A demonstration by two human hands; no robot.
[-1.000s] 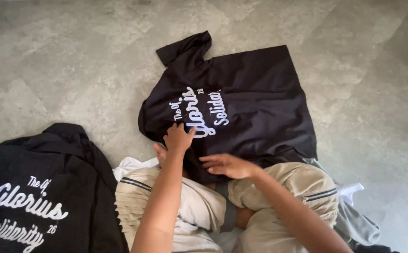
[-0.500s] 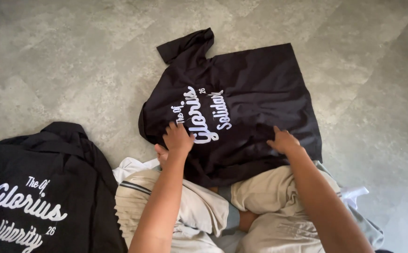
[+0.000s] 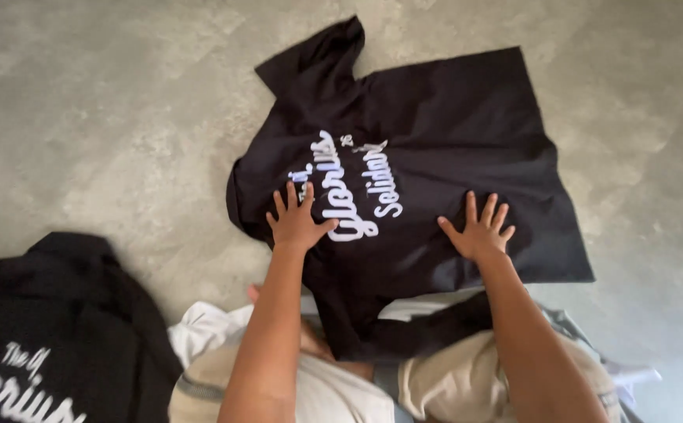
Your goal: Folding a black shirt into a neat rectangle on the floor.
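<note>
A black T-shirt [image 3: 435,133] with white script lettering lies spread on the grey floor in front of me. My left hand [image 3: 296,221] rests flat on it with fingers apart, at the near left end of the lettering. Flat on the cloth to the right of the lettering lies my right hand [image 3: 478,229], fingers also spread. Neither hand grips the fabric. One sleeve points away at the top left. The shirt's near edge drapes over my lap, where it is partly hidden by my arms.
A second black garment [image 3: 51,345] with white lettering lies in a heap at the lower left. My legs in beige shorts [image 3: 451,384] and a white cloth [image 3: 208,333] fill the bottom. Grey stone floor [image 3: 106,117] surrounds everything.
My right hand has moved from the shirt's near edge by my lap to lie flat on the right side of the shirt. The left hand has stayed on the lettering. The view has drawn closer.
</note>
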